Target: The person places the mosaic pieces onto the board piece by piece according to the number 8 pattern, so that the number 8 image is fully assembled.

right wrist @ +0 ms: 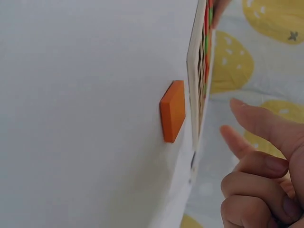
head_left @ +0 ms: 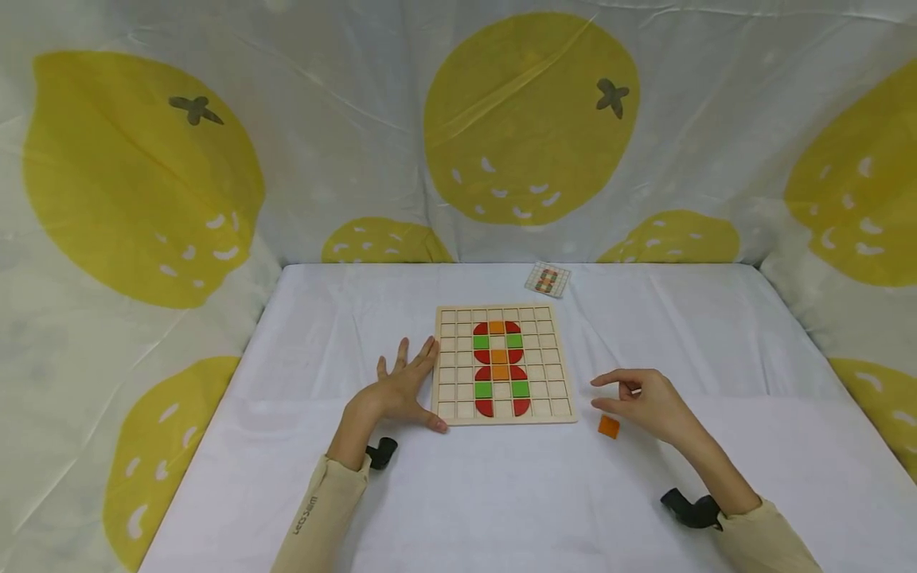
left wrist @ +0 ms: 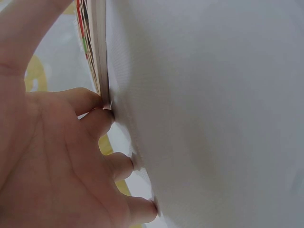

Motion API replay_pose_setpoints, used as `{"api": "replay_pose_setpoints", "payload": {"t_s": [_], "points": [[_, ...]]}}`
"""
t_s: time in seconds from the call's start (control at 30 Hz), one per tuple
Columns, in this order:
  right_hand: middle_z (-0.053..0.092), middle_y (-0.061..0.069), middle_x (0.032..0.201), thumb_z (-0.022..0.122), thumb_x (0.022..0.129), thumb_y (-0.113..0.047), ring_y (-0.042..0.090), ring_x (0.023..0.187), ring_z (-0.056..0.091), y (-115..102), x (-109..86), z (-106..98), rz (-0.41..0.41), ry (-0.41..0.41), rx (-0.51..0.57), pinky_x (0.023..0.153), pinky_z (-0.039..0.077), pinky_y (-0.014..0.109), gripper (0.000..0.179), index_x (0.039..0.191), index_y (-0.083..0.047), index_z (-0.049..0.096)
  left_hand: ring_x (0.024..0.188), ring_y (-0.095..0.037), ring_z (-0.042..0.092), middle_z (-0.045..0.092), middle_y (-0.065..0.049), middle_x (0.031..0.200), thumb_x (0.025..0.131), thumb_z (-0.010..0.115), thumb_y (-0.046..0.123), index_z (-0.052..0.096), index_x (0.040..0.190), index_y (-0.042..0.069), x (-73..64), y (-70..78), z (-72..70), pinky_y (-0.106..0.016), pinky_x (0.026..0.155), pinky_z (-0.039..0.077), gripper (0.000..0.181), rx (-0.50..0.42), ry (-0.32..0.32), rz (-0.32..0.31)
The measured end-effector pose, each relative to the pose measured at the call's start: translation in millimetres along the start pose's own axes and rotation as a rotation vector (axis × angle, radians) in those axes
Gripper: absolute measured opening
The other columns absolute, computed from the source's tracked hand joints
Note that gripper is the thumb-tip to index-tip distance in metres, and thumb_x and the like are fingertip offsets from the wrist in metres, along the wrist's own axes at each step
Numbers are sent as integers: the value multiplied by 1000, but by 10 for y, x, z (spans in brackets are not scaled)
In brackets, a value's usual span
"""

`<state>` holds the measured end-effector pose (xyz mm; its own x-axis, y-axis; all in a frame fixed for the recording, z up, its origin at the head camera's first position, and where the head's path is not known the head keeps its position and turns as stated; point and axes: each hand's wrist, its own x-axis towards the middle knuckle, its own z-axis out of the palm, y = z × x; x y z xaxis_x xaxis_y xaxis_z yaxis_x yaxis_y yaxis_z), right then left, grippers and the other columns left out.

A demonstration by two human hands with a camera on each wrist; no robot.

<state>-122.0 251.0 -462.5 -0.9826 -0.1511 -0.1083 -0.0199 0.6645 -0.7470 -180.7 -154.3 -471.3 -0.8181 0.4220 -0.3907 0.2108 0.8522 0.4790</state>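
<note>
A square wooden grid board (head_left: 552, 390) lies on the white table, with red quarter-round, green square and orange square tiles set in a figure-eight-like pattern. My left hand (head_left: 401, 390) is spread at the board's left side. In the left wrist view its fingers touch the board's edge (left wrist: 100, 52) and the cloth. Off the board's lower right corner, one loose orange square tile (head_left: 609, 426) lies flat. Just above that tile hovers my right hand (head_left: 645, 402), holding nothing. Its thumb and index finger stand apart, the other fingers curled; the right wrist view shows a gap to the tile (right wrist: 172, 111).
A small pattern card (head_left: 548, 279) lies beyond the board, close to the table's back edge. Lemon-printed cloth (head_left: 344, 143) hangs behind and along both sides. Each wrist wears a black camera mount (head_left: 691, 509).
</note>
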Motion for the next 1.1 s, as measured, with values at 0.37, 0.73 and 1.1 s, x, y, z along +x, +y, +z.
{"api": "replay_pose_setpoints", "payload": {"t_s": [0.37, 0.73, 1.1], "points": [[38, -5, 67, 88, 82, -31, 4, 60, 36, 253, -199, -92, 72, -1, 51, 53, 31, 24, 37, 113, -12, 79, 157, -43, -26, -9, -2, 176, 62, 95, 58, -2, 168, 16, 39, -90, 40, -78, 117, -16, 149, -30, 23, 22], [32, -6, 65, 94, 73, -24, 4, 59, 31, 314, -233, -74, 93, -106, 71, 54, 29, 24, 41, 107, -8, 78, 156, -40, -31, -13, 2, 175, 58, 91, 67, -6, 167, 18, 171, -266, 143, -79, 117, -16, 154, 21, 29, 36], [35, -6, 64, 87, 79, -11, 4, 57, 33, 308, -155, -52, 21, -100, -2, 55, 31, 21, 26, 104, -11, 78, 157, -46, -24, -7, -5, 177, 61, 94, 61, -1, 168, 13, 37, -95, 47, -81, 116, -13, 150, -20, 30, 45]]}}
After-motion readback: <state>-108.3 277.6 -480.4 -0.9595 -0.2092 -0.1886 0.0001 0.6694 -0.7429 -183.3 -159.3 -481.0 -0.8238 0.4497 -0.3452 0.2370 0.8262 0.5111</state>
